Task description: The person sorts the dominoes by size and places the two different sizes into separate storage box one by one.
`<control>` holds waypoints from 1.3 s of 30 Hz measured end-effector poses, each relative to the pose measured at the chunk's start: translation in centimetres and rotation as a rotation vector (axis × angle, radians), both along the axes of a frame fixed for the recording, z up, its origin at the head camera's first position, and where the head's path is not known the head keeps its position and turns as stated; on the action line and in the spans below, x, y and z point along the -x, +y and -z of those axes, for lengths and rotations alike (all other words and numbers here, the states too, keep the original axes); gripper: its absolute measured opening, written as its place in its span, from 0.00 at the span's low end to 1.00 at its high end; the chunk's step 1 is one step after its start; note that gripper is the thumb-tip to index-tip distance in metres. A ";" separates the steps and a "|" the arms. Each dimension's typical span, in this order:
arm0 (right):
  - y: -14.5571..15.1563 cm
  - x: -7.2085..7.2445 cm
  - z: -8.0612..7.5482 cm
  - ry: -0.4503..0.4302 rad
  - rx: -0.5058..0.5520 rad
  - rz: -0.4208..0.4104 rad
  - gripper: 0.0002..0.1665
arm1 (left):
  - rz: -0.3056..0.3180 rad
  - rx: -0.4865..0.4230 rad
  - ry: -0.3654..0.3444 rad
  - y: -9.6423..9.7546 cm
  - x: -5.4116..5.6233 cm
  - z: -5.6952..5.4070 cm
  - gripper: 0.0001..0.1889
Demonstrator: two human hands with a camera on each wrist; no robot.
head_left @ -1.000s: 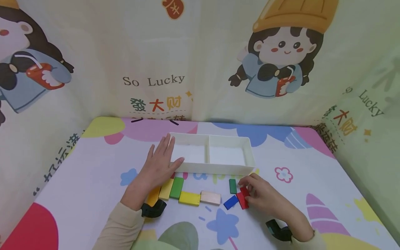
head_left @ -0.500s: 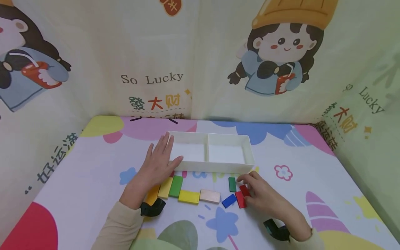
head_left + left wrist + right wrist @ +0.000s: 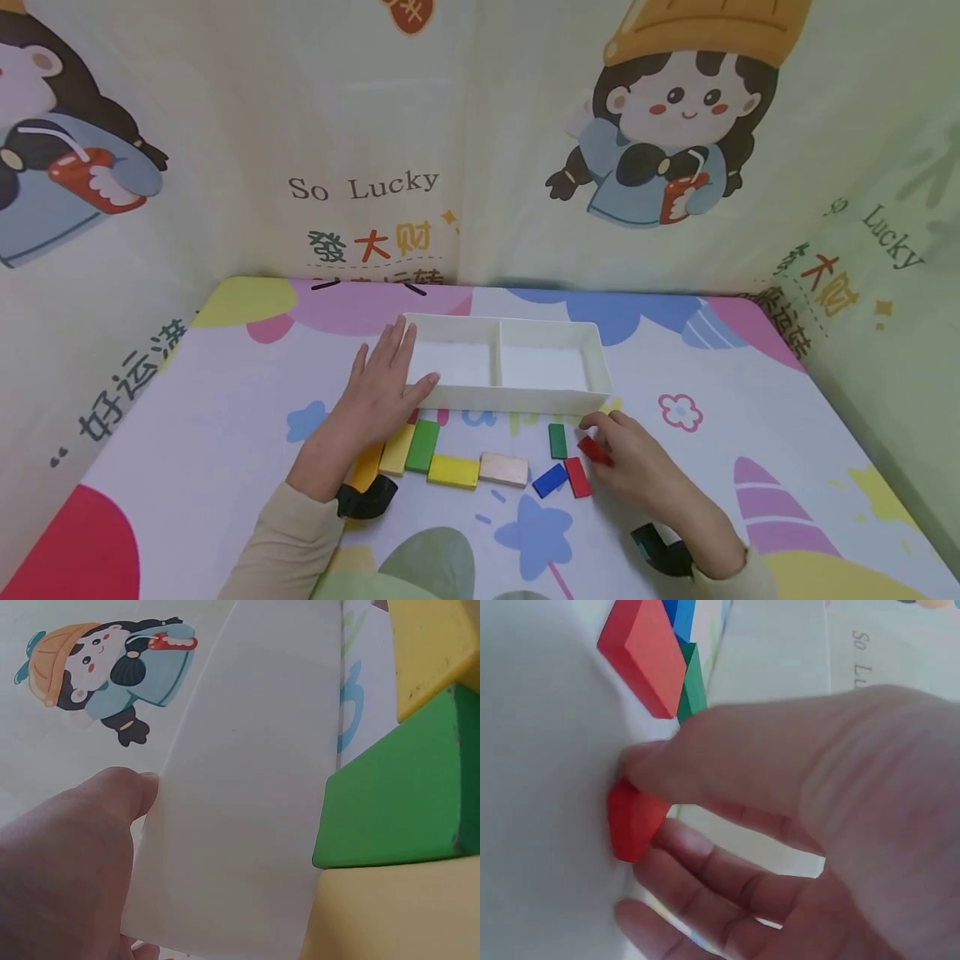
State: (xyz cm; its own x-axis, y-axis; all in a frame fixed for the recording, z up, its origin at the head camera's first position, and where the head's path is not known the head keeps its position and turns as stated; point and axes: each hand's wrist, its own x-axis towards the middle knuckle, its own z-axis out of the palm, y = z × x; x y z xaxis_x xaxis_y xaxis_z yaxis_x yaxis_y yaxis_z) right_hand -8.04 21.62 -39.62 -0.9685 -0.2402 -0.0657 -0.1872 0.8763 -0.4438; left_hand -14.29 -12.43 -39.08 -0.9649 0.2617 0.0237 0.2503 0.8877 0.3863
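My left hand (image 3: pixel 375 392) rests with straight fingers on the left end of a white two-compartment box (image 3: pixel 517 399). In the left wrist view its thumb (image 3: pixel 124 791) lies at the rim of the box wall (image 3: pixel 232 772). My right hand (image 3: pixel 637 458) pinches a red block (image 3: pixel 595 451) between thumb and fingers, at the table surface. The right wrist view shows that block (image 3: pixel 634 821) partly covered by the thumb. Left of it lie a second red block (image 3: pixel 577 477), a blue block (image 3: pixel 550 481) and a small green block (image 3: pixel 557 442).
Between the hands lie a pinkish block (image 3: pixel 504 470), a yellow block (image 3: pixel 453 472), a larger green block (image 3: pixel 422 446) and a pale yellow block (image 3: pixel 397 450). An orange block (image 3: pixel 366 468) is partly hidden by the left wrist. A printed curtain (image 3: pixel 495 167) stands behind the table.
My right hand has shifted slightly right with the pinched red block, which is now apart from the other red block. The left hand stays on the box.
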 end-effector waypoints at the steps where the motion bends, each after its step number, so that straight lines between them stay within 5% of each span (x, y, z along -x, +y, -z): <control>1: 0.0 0.1 0.0 0.008 0.001 -0.005 0.24 | -0.001 0.000 0.000 0.0 0.0 0.0 0.45; 11: 0.3 0.9 0.2 0.206 0.015 -0.109 0.20 | -0.007 -0.012 -0.005 -0.3 0.1 -0.2 0.45; 24: 0.9 1.1 0.5 0.175 0.102 -0.100 0.21 | 0.002 -0.036 -0.001 -0.2 0.1 -0.3 0.45; 39: 1.1 0.4 -2.2 0.182 0.152 -0.090 0.24 | 0.007 -0.038 0.008 -0.1 0.0 0.0 0.45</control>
